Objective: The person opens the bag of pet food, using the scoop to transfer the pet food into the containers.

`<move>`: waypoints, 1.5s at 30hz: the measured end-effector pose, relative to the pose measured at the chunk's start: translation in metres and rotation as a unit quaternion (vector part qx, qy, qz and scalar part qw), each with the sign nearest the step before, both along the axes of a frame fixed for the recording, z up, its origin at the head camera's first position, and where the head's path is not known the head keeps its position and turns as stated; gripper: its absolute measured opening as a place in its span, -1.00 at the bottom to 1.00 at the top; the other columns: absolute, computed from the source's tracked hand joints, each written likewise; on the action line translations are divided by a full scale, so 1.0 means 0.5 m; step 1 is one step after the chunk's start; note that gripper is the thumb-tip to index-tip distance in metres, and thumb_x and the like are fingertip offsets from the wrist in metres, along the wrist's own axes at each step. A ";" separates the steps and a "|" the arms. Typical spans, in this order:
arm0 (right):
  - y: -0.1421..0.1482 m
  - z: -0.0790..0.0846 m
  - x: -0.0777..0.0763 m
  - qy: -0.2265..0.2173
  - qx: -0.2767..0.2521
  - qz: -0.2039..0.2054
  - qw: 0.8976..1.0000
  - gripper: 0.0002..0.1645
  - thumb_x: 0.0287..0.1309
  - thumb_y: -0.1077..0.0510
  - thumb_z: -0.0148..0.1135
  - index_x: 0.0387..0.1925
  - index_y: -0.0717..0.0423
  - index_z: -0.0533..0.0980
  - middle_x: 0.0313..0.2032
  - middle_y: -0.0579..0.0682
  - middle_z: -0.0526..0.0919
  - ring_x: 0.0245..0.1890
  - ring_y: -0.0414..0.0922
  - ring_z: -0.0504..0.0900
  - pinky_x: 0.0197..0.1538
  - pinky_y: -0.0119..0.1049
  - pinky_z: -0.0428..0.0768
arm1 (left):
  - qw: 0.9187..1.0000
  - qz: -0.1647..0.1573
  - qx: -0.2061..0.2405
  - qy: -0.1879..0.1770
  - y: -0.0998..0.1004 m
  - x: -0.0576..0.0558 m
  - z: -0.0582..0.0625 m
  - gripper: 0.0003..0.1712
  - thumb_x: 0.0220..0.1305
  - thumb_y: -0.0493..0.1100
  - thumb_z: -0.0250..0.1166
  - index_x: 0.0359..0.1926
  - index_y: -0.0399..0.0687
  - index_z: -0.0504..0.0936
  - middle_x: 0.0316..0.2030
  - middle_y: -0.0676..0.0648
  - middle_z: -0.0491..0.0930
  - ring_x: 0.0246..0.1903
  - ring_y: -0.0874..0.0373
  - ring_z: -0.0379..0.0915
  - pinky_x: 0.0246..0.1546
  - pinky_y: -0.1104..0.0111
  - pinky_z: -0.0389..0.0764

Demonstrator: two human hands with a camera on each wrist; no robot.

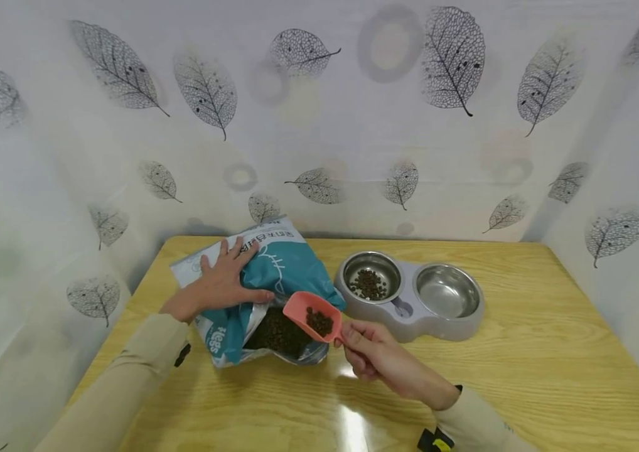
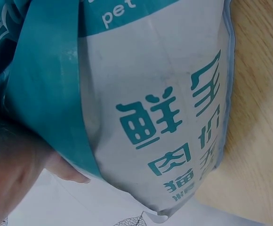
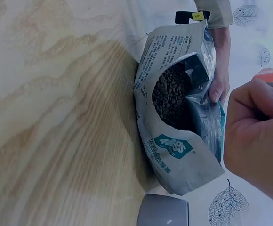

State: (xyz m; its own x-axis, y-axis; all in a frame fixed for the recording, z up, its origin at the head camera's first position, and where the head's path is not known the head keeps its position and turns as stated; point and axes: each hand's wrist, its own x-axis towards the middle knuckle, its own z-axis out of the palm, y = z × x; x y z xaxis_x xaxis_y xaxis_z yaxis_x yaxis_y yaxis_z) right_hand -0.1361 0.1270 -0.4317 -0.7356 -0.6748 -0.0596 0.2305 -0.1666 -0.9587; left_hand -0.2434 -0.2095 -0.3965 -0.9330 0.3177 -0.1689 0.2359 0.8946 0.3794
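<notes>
Left hand (image 1: 222,282) wide on bag (image 1: 299,263), right hand (image 1: 378,356) tight around scoop handle (image 1: 339,339)

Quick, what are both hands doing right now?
Left hand: open, fingers spread, resting on the bag.
Right hand: closed, holding the pink scoop with brown kibble in it.

The left grip (image 2: 19,165) rests against a lettered teal-and-white bag (image 2: 132,94), with wooden table (image 2: 261,94) and leaf-print cloth (image 2: 99,202) behind.
</notes>
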 end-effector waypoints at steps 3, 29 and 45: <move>0.011 0.007 -0.008 0.016 0.035 -0.029 0.999 -0.63 0.63 -0.04 -0.10 -0.17 0.15 0.48 -0.65 -0.21 0.31 -0.74 -0.36 0.14 -0.67 -0.38 0.03 | 1.000 -0.001 0.001 0.001 0.001 -0.001 0.002 0.40 0.09 0.55 0.33 0.67 0.02 -0.17 0.64 -0.34 -0.37 0.57 -0.47 -0.63 0.32 -0.59 -0.44; 0.120 -0.003 -0.158 0.374 0.510 -0.269 0.726 -0.74 0.40 0.20 0.20 -0.39 0.27 0.63 -0.60 0.07 0.57 -0.57 -0.05 0.46 -0.46 -0.12 0.44 | 1.000 -0.003 -0.006 0.001 0.002 0.000 0.003 0.41 0.08 0.57 0.31 0.67 0.02 -0.18 0.64 -0.34 -0.36 0.57 -0.47 -0.63 0.31 -0.60 -0.42; 0.094 0.001 -0.158 0.429 0.560 -0.246 0.665 -0.68 0.37 0.24 0.23 -0.54 0.14 0.45 -0.65 0.06 0.53 -0.63 0.01 0.52 -0.57 -0.09 0.49 | 1.000 0.000 -0.005 0.000 0.003 0.003 0.006 0.41 0.08 0.57 0.32 0.67 0.02 -0.18 0.64 -0.33 -0.36 0.57 -0.47 -0.60 0.32 -0.60 -0.40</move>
